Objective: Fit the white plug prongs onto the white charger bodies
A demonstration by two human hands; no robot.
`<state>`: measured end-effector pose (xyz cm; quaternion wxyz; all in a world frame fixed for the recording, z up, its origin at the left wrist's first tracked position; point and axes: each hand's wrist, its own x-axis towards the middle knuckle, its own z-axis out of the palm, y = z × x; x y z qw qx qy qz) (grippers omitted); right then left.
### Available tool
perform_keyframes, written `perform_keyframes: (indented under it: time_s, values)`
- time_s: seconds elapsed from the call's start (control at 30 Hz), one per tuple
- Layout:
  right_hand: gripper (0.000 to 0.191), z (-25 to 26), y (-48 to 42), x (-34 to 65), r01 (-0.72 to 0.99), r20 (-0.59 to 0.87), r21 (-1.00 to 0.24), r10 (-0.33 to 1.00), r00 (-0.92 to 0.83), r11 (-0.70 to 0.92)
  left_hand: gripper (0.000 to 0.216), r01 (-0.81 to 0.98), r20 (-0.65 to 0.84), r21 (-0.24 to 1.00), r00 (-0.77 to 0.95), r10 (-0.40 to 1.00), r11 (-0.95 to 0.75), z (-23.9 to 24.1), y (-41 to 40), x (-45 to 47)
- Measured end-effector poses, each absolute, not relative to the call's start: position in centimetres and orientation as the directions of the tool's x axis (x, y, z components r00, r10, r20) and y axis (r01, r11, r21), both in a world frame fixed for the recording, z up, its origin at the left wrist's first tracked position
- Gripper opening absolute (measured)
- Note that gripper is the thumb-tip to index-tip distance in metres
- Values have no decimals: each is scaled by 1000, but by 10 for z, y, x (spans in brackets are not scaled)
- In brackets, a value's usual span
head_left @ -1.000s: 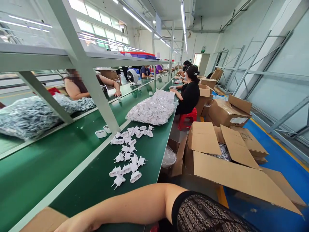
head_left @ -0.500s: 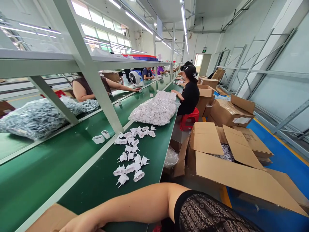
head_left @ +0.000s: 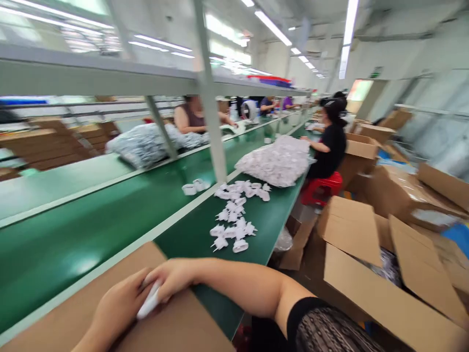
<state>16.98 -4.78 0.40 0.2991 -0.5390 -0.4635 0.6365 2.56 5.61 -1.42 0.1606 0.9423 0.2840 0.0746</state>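
Observation:
Over a brown cardboard box point(head_left: 176, 322) in the lower left, my two hands meet around a white plastic piece point(head_left: 148, 302). My right hand point(head_left: 174, 277) has its fingers closed on the piece from the right. From the left, my left hand point(head_left: 119, 303) is closed on it too, its fingertips partly hidden. Blur and fingers keep the exact kind of piece from showing. Beyond my right forearm, several white two-pin plug parts point(head_left: 241, 245) lie scattered on the green table point(head_left: 198, 239).
A large clear bag of white parts point(head_left: 274, 161) rests farther along the table. Two white oval housings point(head_left: 189, 189) sit on the green belt point(head_left: 110, 215) past a pale rail. Open cartons point(head_left: 351, 227) stand at right. A person in black point(head_left: 331, 142) sits beyond the bag.
The view has swung left and down, bringing the box and both hands into sight. Before, only my right arm and part of its hand showed at the bottom edge.

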Motion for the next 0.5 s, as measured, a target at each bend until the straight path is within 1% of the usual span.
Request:
perform_keyframes:
  time_s: [0.03, 0.1, 0.17, 0.23, 0.3, 0.37, 0.43, 0.5]
  values:
    - [41, 10, -51, 176, 169, -353, -929, 924, -148, -328, 20, 508, 14, 398, 829, 558, -764, -17, 53, 22]
    - [41, 18, -52, 192, 189, -218, -956, 974, 64, -226, 25, 464, 40, 491, 833, 552, -737, -17, 50, 20]
    - [43, 21, -48, 211, 246, -101, -954, 955, 279, -173, 40, 479, 73, 509, 803, 591, -715, -15, 50, 22]
    - [40, 22, -46, 230, 393, 36, -906, 895, 444, -158, 45, 468, 106, 520, 794, 598, -714, -12, 52, 25]
    - [41, 23, -49, 246, 556, 143, -800, 829, 540, -225, 47, 451, 131, 531, 793, 596, -717, -11, 50, 27]
    - [44, 25, -56, 258, 669, 187, -658, 785, 590, -346, 48, 442, 139, 542, 791, 595, -715, -12, 48, 26]
    - [46, 26, -61, 268, 705, 172, -537, 758, 629, -463, 47, 434, 136, 556, 794, 592, -709, -13, 47, 25]
    - [50, 27, -61, 279, 695, 130, -438, 725, 676, -570, 46, 423, 130, 573, 798, 588, -702, -14, 48, 24]
